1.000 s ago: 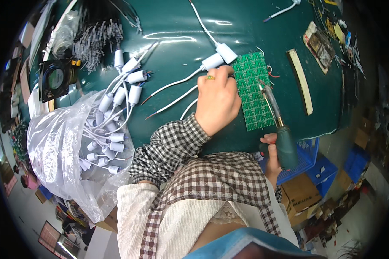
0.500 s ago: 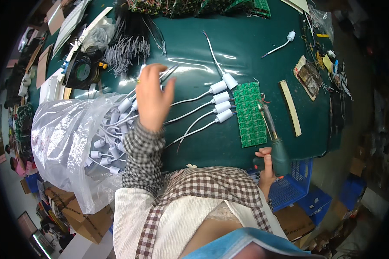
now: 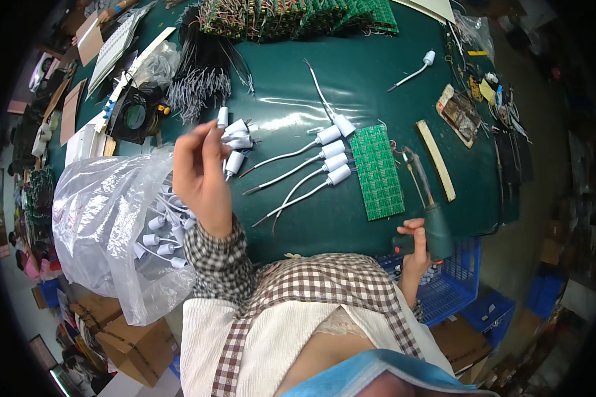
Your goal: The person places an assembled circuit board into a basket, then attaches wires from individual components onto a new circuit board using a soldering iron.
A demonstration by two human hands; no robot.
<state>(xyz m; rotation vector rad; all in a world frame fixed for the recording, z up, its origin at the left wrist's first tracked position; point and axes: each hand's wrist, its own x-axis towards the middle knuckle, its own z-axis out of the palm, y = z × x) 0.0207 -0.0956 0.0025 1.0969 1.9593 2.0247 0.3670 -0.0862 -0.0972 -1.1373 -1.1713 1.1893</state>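
Note:
My left hand (image 3: 204,178) is raised over the left of the table, thumb and fingertips drawn together; whatever they pinch is blurred. Just past its fingers lies a small group of white cylindrical connectors (image 3: 238,140) with short cables. My right hand (image 3: 415,250) is closed round the dark green handle of a soldering gun (image 3: 437,228), whose metal tip points up beside a green circuit board panel (image 3: 377,173). Several white cabled connectors (image 3: 333,162) lie in a row against the panel's left edge, their cables trailing left.
A clear plastic bag (image 3: 106,218) of similar connectors lies at the left. Stacked circuit boards (image 3: 298,18) and a bundle of black wires (image 3: 202,73) occupy the far side. A pale strip (image 3: 436,159) lies right of the panel, and a blue crate (image 3: 467,278) stands below the table's edge.
My left hand has moved left, its fingers now drawn together, uncovering the connector group. My right hand stays on the soldering gun. The view has shifted slightly.

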